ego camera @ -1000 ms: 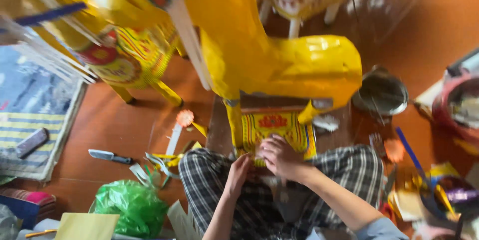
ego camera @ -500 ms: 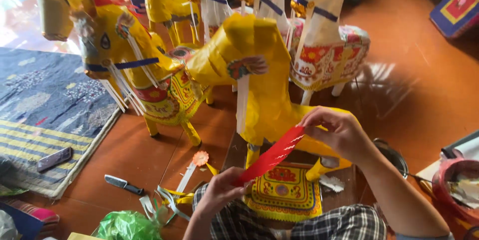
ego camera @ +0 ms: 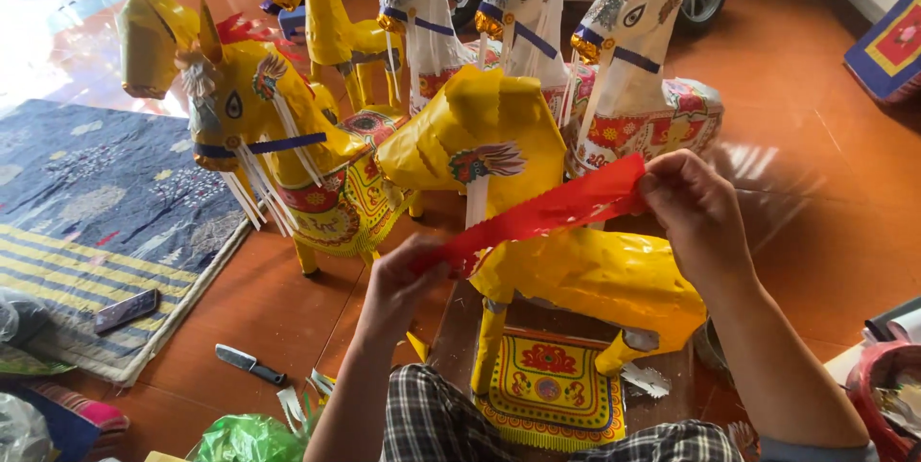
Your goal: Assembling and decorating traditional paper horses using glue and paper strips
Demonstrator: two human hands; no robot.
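On the orange tiled floor (ego camera: 825, 232), above our lap, we stretch a long red cut-paper strip with a fringed edge (ego camera: 552, 213) between both hands. Our left hand (ego camera: 398, 289) has its grip pinched together on the strip's lower end, fingers curled under it; our right hand (ego camera: 696, 213) has its grip clamped on the upper end, thumb and fingertips pressed on the paper. The strip runs slantwise across the neck of a glossy yellow paper horse with a painted eye patch on its head (ego camera: 537, 232), lying just in front of it; whether it touches the neck we cannot tell. That horse stands on a small yellow fringed mat with red floral print (ego camera: 552, 390), right before our checked trousers (ego camera: 451, 424).

Beside it to the left stands a second yellow paper horse with white tassels, a blue bridle band and a red mane (ego camera: 259, 126). Behind are three white paper horses with pink flower crests (ego camera: 614, 49) and another yellow one (ego camera: 317, 11) toward the far edge of the floor.

Along the floor's left edge lies a blue patterned rug with yellow stripes (ego camera: 86, 203), a dark phone (ego camera: 125, 310) resting on it. A grey utility knife (ego camera: 247, 364) lies on the tiles near our left knee, with a crumpled green plastic bag (ego camera: 249, 438) at the near edge.
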